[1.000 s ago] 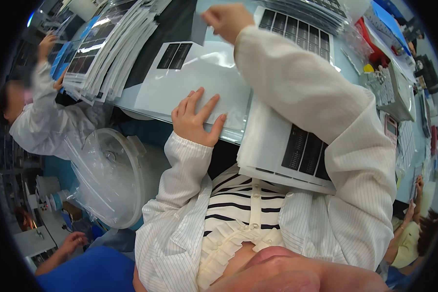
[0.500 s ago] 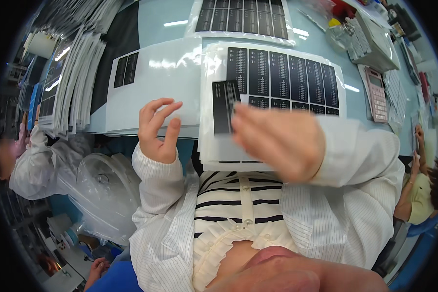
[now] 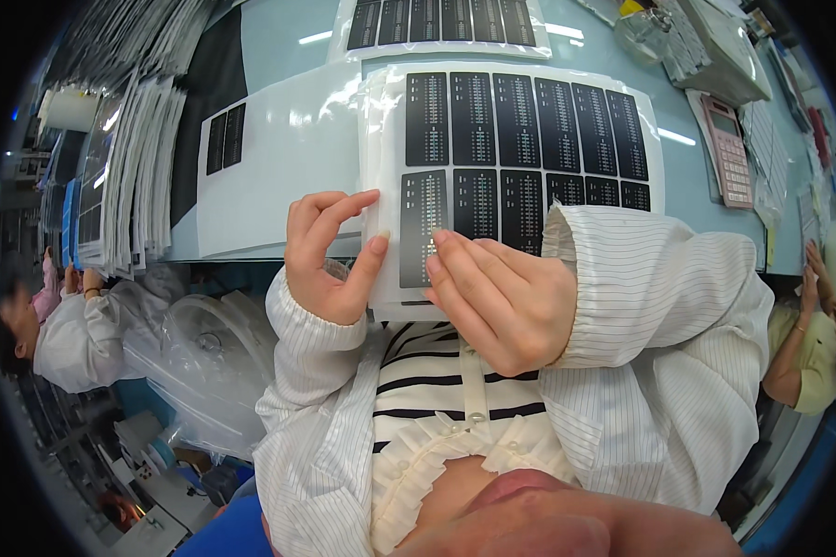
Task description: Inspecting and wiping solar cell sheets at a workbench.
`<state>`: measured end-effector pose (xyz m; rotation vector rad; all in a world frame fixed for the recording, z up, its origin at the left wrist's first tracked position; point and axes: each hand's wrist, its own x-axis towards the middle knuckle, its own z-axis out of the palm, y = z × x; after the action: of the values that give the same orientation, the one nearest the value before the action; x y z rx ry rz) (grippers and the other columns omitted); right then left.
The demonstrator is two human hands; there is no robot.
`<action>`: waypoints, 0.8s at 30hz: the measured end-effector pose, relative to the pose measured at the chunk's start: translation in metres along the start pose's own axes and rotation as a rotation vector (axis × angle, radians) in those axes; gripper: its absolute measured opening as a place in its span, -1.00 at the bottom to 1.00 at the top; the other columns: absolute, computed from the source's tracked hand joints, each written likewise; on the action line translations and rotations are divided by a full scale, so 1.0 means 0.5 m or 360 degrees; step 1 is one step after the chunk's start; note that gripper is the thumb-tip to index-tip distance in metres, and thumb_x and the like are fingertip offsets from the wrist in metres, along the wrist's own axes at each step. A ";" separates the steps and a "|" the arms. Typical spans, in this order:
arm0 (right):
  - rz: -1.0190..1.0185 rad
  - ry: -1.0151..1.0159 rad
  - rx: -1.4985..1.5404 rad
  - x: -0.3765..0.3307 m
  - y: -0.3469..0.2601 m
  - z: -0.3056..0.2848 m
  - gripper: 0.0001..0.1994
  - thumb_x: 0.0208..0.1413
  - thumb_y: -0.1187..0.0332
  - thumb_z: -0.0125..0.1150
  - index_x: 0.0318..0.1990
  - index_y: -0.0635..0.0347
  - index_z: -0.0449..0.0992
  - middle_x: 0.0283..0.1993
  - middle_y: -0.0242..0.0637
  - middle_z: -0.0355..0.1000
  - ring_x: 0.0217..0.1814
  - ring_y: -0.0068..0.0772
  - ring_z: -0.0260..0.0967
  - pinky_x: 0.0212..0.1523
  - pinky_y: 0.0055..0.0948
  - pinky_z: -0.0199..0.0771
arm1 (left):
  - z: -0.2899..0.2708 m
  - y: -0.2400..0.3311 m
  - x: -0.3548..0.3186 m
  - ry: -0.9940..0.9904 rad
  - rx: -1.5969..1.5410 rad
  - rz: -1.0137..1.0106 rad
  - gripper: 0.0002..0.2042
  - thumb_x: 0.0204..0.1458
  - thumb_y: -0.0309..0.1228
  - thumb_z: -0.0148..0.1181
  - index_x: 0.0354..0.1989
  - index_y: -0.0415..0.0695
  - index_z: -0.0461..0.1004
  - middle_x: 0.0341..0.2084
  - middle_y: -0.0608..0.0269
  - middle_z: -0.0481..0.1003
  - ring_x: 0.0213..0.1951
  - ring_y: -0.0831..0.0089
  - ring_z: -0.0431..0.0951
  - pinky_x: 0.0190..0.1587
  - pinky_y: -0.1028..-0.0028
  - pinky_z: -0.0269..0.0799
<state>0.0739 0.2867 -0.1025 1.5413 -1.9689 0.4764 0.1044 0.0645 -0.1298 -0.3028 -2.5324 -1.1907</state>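
Note:
A stack of white sheets (image 3: 520,130) carrying rows of black rectangular labels lies on the pale blue table (image 3: 279,37), its near edge hanging over the table's front. My left hand (image 3: 330,255) pinches the stack's lower left corner between thumb and fingers. My right hand (image 3: 502,292) rests on the lower edge, fingertips on a black label beside the left thumb. Under the stack, to the left, lies a mostly bare white sheet (image 3: 269,167) with two black labels.
Another label sheet (image 3: 446,23) lies farther back. Stacks of sheets (image 3: 121,176) stand on edge at the left. A pink calculator (image 3: 726,148) sits at the right. A clear plastic bag (image 3: 214,343) hangs below the table's edge. Other people work at left (image 3: 65,325) and right (image 3: 808,343).
My right arm came back from the far side of the table with the label stack. Both hands have closed on its near edge.

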 end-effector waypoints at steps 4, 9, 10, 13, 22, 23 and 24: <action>-0.0001 -0.0030 -0.0010 -0.003 0.002 0.003 -0.79 -0.05 0.49 0.27 -0.39 0.58 0.51 -0.37 0.15 0.49 -0.28 -0.07 0.56 -0.34 -0.36 0.64 | -0.001 -0.005 -0.001 -0.0024 0.0047 0.0023 -0.61 -0.21 -0.48 0.30 -0.10 -0.21 0.54 -0.30 0.10 0.42 -0.23 0.26 0.37 -0.12 0.40 0.30; 0.0014 -0.0051 0.0005 -0.003 0.001 0.003 -0.80 -0.06 0.48 0.26 -0.38 0.56 0.52 -0.38 0.13 0.50 -0.28 -0.08 0.56 -0.33 -0.35 0.63 | 0.001 -0.005 -0.002 -0.0022 0.0055 0.0015 -0.59 -0.22 -0.47 0.31 -0.09 -0.21 0.54 -0.29 0.09 0.41 -0.23 0.26 0.36 -0.11 0.39 0.30; 0.0022 -0.0059 -0.0001 -0.003 0.000 0.002 -0.80 -0.06 0.48 0.27 -0.38 0.55 0.52 -0.38 0.13 0.50 -0.28 -0.08 0.56 -0.32 -0.35 0.63 | 0.002 -0.005 -0.002 -0.0018 0.0056 0.0021 -0.59 -0.22 -0.47 0.31 -0.09 -0.21 0.54 -0.29 0.09 0.41 -0.22 0.26 0.36 -0.11 0.39 0.30; 0.0045 -0.0084 -0.0016 -0.002 -0.002 0.001 -0.80 -0.06 0.47 0.27 -0.38 0.53 0.53 -0.37 0.13 0.51 -0.27 -0.07 0.56 -0.31 -0.33 0.62 | 0.003 -0.005 -0.003 -0.0014 0.0045 0.0019 -0.59 -0.23 -0.47 0.31 -0.09 -0.21 0.54 -0.28 0.09 0.41 -0.22 0.26 0.36 -0.11 0.39 0.31; -0.0001 -0.0138 -0.0048 -0.003 -0.001 0.000 -0.80 -0.05 0.46 0.27 -0.37 0.52 0.54 -0.34 0.15 0.52 -0.24 -0.05 0.56 -0.25 -0.26 0.61 | 0.002 -0.010 -0.003 -0.0020 0.0043 0.0028 -0.58 -0.23 -0.47 0.31 -0.08 -0.21 0.54 -0.29 0.10 0.41 -0.23 0.27 0.36 -0.12 0.40 0.31; -0.0011 -0.0160 -0.0072 -0.003 -0.002 -0.001 -0.80 -0.05 0.45 0.27 -0.37 0.52 0.54 -0.33 0.15 0.52 -0.24 -0.04 0.56 -0.23 -0.25 0.61 | 0.002 -0.010 -0.003 -0.0021 0.0054 0.0030 -0.58 -0.23 -0.47 0.31 -0.09 -0.21 0.54 -0.28 0.10 0.41 -0.23 0.27 0.36 -0.12 0.40 0.31; -0.0017 -0.0161 -0.0054 -0.003 -0.002 -0.001 -0.80 -0.05 0.45 0.27 -0.37 0.52 0.54 -0.33 0.15 0.52 -0.24 -0.04 0.56 -0.23 -0.25 0.61 | 0.002 -0.010 -0.003 -0.0017 0.0038 0.0035 -0.58 -0.23 -0.47 0.31 -0.09 -0.21 0.54 -0.28 0.10 0.41 -0.23 0.27 0.36 -0.12 0.40 0.31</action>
<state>0.0754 0.2881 -0.1032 1.5820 -2.0329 0.3647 0.1040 0.0618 -0.1345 -0.3312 -2.5437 -1.1526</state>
